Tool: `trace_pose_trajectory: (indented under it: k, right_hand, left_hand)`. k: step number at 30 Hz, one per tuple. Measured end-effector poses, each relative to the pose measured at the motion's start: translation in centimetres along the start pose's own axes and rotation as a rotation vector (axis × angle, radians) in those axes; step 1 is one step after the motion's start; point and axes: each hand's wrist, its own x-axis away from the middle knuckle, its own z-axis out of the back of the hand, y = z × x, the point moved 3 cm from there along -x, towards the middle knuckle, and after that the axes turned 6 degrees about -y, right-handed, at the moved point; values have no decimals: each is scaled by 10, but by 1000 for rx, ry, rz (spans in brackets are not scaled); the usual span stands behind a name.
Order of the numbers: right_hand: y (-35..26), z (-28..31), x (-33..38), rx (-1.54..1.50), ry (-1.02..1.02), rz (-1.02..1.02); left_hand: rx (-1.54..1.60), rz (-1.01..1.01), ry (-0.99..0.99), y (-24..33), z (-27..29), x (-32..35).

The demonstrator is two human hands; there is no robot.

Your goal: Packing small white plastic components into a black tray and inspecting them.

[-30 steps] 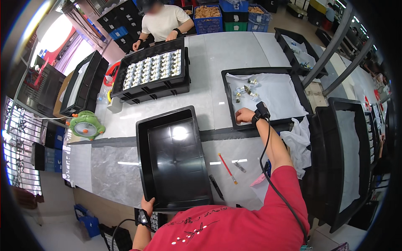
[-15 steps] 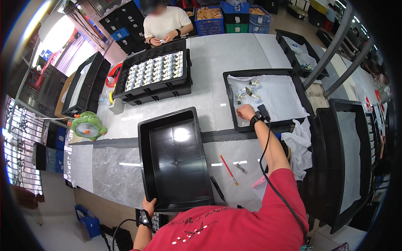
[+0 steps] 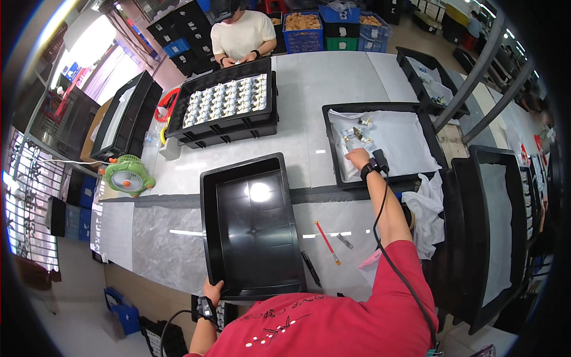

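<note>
My left hand (image 3: 213,290) grips the near left corner of a large black plastic tray (image 3: 250,238), its fingers over the rim. Nothing lies inside that tray. Farther right, my right hand (image 3: 358,158) reaches over the near left part of a black tray (image 3: 326,128) lined with a white sheet (image 3: 404,140). Its fingers are curled together; what they hold, if anything, is too small to make out. Just beyond the fingertips lie several small metal-and-white fittings (image 3: 359,134).
Stacked black trays (image 3: 276,113) hold rows of white fittings at the far left, before a co-worker (image 3: 244,35). A green fan (image 3: 127,177) stands left. A red brush (image 3: 327,243) and black pen (image 3: 310,269) lie near me; a white cloth (image 3: 428,220) and tray stack (image 3: 458,238) are right.
The whole view has shifted slightly. My right hand stays over the lined tray near the fittings, and my left hand stays on the tray corner. The co-worker's head and hands have moved a little.
</note>
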Motion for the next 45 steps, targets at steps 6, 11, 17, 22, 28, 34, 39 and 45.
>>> trace_pose_trajectory:
  k: [6,11,17,22,28,34,39,45]
  right_hand:
    - [56,21,-9,-467,102,-59]
    - [-6,52,27,-922,-122,-107]
    - [-32,93,38,-982,37,161]
    - [-60,124,54,-919,106,288]
    - [-94,169,88,-1136,235,420]
    - [-139,132,133,-928,186,541]
    - [-140,52,163,-570,-11,536]
    - [-121,2,173,-465,6,498]
  left_hand:
    - [25,-1,-27,-5,0,-12]
    - [73,7,-29,4,0,-1]
    - [51,16,-38,-7,1,-4]
    - [-6,29,-10,-2,3,-3]
    - [40,0,-23,-2,2,-5]
    - [-674,-14,274,13,20,1]
    - [-444,-488,325,162,-8,10]
    - [167,-393,-621,237,-106,-34]
